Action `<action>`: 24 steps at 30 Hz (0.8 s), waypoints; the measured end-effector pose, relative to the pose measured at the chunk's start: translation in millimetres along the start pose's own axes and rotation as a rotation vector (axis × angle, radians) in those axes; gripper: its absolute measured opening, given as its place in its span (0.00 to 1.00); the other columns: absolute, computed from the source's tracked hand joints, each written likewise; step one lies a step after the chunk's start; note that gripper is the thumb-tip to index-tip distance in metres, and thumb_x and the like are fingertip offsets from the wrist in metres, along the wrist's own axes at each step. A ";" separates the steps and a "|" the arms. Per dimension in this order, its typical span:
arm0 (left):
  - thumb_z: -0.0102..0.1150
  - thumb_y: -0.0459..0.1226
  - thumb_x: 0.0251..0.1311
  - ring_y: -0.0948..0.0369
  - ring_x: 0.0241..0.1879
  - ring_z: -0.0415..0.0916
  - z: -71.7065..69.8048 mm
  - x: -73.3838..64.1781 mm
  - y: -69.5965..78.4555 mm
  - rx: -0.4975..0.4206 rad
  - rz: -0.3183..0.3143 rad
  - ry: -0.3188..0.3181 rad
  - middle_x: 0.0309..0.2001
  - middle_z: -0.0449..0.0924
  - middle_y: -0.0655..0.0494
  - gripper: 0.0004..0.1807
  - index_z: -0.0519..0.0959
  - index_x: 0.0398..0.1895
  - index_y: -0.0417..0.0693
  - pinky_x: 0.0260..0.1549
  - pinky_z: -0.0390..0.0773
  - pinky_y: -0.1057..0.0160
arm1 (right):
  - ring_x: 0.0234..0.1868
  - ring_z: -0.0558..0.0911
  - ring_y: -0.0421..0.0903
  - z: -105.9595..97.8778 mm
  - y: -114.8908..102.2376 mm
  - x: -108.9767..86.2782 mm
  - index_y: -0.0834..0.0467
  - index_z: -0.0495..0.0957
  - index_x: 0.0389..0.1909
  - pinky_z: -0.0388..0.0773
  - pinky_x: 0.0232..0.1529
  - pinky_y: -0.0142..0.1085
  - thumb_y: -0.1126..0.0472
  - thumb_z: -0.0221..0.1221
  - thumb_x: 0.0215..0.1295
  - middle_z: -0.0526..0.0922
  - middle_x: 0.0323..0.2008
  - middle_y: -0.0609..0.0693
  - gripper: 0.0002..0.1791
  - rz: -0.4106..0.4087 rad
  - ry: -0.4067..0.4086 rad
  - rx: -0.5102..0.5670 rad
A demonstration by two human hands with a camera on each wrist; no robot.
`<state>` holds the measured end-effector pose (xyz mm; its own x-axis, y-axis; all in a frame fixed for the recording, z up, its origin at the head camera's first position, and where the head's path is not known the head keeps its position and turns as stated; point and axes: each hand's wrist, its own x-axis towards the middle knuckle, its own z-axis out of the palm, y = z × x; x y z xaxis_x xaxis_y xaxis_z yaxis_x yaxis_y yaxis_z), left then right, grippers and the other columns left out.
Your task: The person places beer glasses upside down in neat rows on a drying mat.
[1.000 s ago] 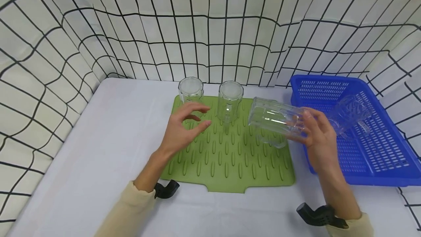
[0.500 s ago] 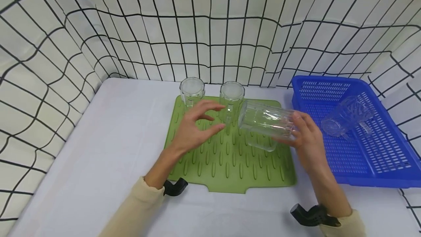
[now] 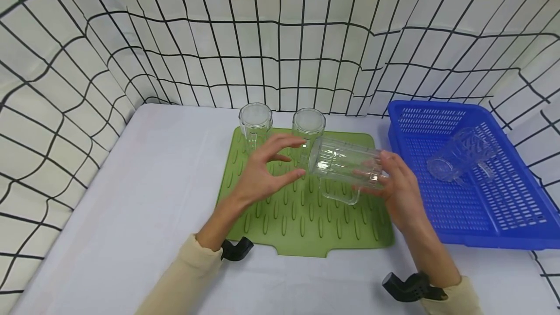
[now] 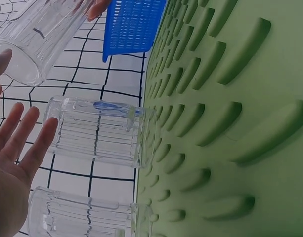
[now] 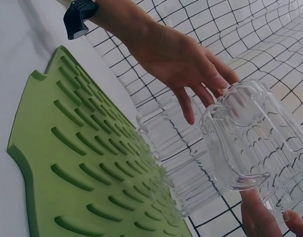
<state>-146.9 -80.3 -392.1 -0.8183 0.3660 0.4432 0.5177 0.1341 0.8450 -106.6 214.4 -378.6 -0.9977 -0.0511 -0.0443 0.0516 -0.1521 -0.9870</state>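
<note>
My right hand (image 3: pixel 400 191) grips a clear glass mug (image 3: pixel 345 162) by its right end. The mug lies sideways in the air above the green ribbed mat (image 3: pixel 302 232), its handle (image 3: pixel 339 201) pointing down toward me. My left hand (image 3: pixel 264 171) is at the mug's left end, thumb and fingers spread apart; the left wrist view shows the thumb beside the mug's round end (image 4: pixel 18 64), contact unclear. Two more glass mugs, a left one (image 3: pixel 255 120) and a right one (image 3: pixel 308 120), stand at the mat's back edge, apparently base up.
A blue perforated basket (image 3: pixel 481 237) stands right of the mat, with another glass mug (image 3: pixel 463 154) lying in it. White cloth (image 3: pixel 166 174) covers the table. Black-grid white sheeting (image 3: pixel 280 38) rises behind and at both sides.
My right hand has carried the mug leftward from beside the basket to over the mat. My left hand has shifted right, and the gap between it and the mug has narrowed.
</note>
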 end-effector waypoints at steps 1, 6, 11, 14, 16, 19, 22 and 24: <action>0.75 0.33 0.57 0.56 0.64 0.78 0.4 -0.2 -0.3 -0.001 0.000 -0.004 0.67 0.77 0.53 0.32 0.78 0.67 0.49 0.55 0.86 0.57 | 0.46 0.91 0.42 0.5 0.3 -0.1 0.50 0.74 0.58 0.90 0.45 0.46 0.48 0.48 0.83 0.88 0.48 0.44 0.14 0.008 -0.002 -0.003; 0.75 0.33 0.57 0.56 0.64 0.77 1.3 -1.2 -1.2 -0.012 0.000 -0.013 0.69 0.75 0.55 0.34 0.77 0.69 0.51 0.56 0.86 0.56 | 0.48 0.91 0.42 2.8 1.8 -0.5 0.50 0.72 0.59 0.90 0.45 0.44 0.46 0.48 0.83 0.86 0.50 0.45 0.16 0.036 0.000 -0.029; 0.74 0.32 0.57 0.55 0.65 0.78 0.7 -1.8 0.1 -0.052 -0.011 -0.022 0.70 0.74 0.54 0.36 0.76 0.70 0.51 0.57 0.85 0.48 | 0.49 0.90 0.43 3.4 3.7 0.7 0.49 0.72 0.57 0.90 0.46 0.46 0.45 0.48 0.83 0.86 0.49 0.45 0.15 0.046 -0.027 -0.008; 0.73 0.31 0.57 0.52 0.66 0.77 0.3 -2.4 0.0 -0.091 -0.020 -0.034 0.71 0.73 0.54 0.36 0.75 0.71 0.50 0.58 0.84 0.41 | 0.50 0.89 0.44 3.8 4.3 0.8 0.49 0.71 0.59 0.90 0.47 0.48 0.46 0.47 0.83 0.85 0.51 0.47 0.15 0.051 -0.048 -0.007; 0.72 0.30 0.59 0.50 0.68 0.76 0.4 -2.6 -0.2 -0.127 -0.025 -0.040 0.72 0.72 0.52 0.35 0.75 0.71 0.48 0.59 0.83 0.39 | 0.51 0.89 0.43 4.2 4.2 0.4 0.50 0.69 0.62 0.90 0.47 0.47 0.46 0.47 0.83 0.84 0.53 0.48 0.17 0.051 -0.063 -0.022; 0.69 0.29 0.61 0.49 0.70 0.74 0.2 -3.3 -1.5 -0.186 -0.032 -0.048 0.74 0.71 0.49 0.32 0.75 0.70 0.44 0.60 0.84 0.43 | 0.53 0.89 0.43 4.9 4.1 -0.3 0.50 0.68 0.65 0.90 0.47 0.45 0.51 0.48 0.83 0.83 0.56 0.48 0.17 0.037 -0.093 -0.042; 0.66 0.27 0.64 0.52 0.73 0.71 0.3 -4.6 -3.3 -0.242 -0.040 -0.056 0.75 0.70 0.48 0.29 0.75 0.69 0.40 0.61 0.84 0.47 | 0.56 0.87 0.42 4.6 4.4 -0.9 0.50 0.67 0.67 0.90 0.49 0.45 0.58 0.50 0.82 0.80 0.59 0.47 0.17 0.018 -0.133 -0.046; 0.65 0.26 0.66 0.54 0.74 0.69 0.9 -5.6 -4.4 -0.270 -0.051 -0.056 0.75 0.70 0.49 0.28 0.75 0.69 0.39 0.62 0.83 0.49 | 0.57 0.86 0.42 3.4 5.3 -1.4 0.50 0.66 0.68 0.89 0.51 0.46 0.62 0.51 0.80 0.76 0.63 0.48 0.20 0.004 -0.165 -0.049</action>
<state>-144.4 -82.1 -398.6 -0.8225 0.4165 0.3874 0.3848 -0.0941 0.9182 -104.8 210.4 -383.2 -0.9766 -0.2133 -0.0263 0.0493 -0.1032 -0.9934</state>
